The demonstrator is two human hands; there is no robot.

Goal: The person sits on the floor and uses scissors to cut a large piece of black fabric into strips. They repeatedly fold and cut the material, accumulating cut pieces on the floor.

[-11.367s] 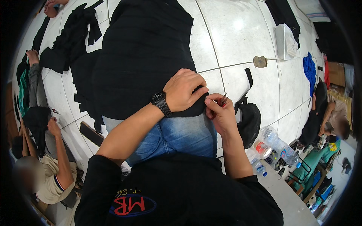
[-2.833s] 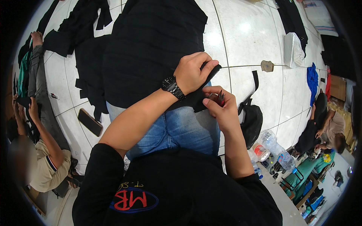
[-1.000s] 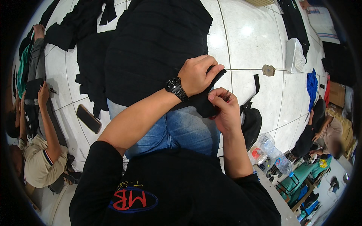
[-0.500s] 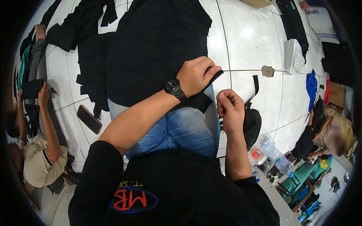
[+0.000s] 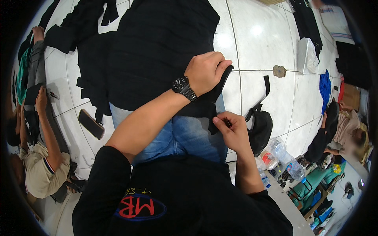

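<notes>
My left hand (image 5: 204,70), a black watch (image 5: 182,87) on its wrist, is closed on the edge of the large black cloth (image 5: 157,43) spread from the floor over my jeans (image 5: 173,137). Below and right of it, my right hand (image 5: 232,128) is closed at the cloth's hanging corner, thumb on the fabric. A small dark thing sits in its curled fingers, too hidden to name clearly. A black bag (image 5: 260,128) with a strap lies just right of my right hand, and a dark phone (image 5: 91,124) lies on the tiles to the left.
People sit at left (image 5: 49,169) and right (image 5: 348,129), working with dark cloth. Plastic bottles (image 5: 293,167) lie at lower right. A white bag (image 5: 305,55), a stone-like piece (image 5: 279,70), blue cloth (image 5: 325,90) and more black cloth pieces (image 5: 71,31) are on the tiled floor (image 5: 260,43).
My right hand has moved down and left to the cloth's corner, which now hangs lower. My left hand has shifted slightly up. Red-and-dark snips showed in my right hand earlier.
</notes>
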